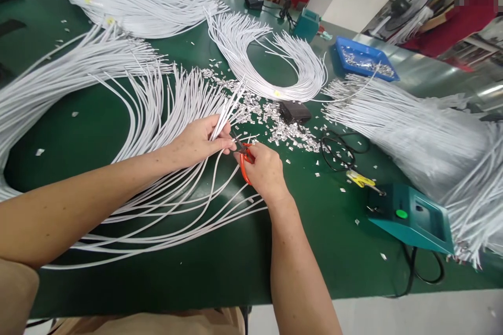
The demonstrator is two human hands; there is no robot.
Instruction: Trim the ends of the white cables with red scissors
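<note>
White wires (228,108) sit pinched in our left hand (205,138). Our right hand (268,168) grips orange-handled scissors (242,168); whether their blades (238,142) touch a wire, we cannot quite tell.

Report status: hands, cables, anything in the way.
Left hand closed on a bunch of white cables. Right hand holding orange-handled scissors, blades by the left hand. Loose scraps and a black box beyond, seemingly not blocking the scissors.

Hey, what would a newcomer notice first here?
Probably the orange-handled scissors in the right hand, near the middle, beside white cables held in the left hand. Silvery scraps litter the green table just beyond, and a blue tray stands at the upper right.
</note>
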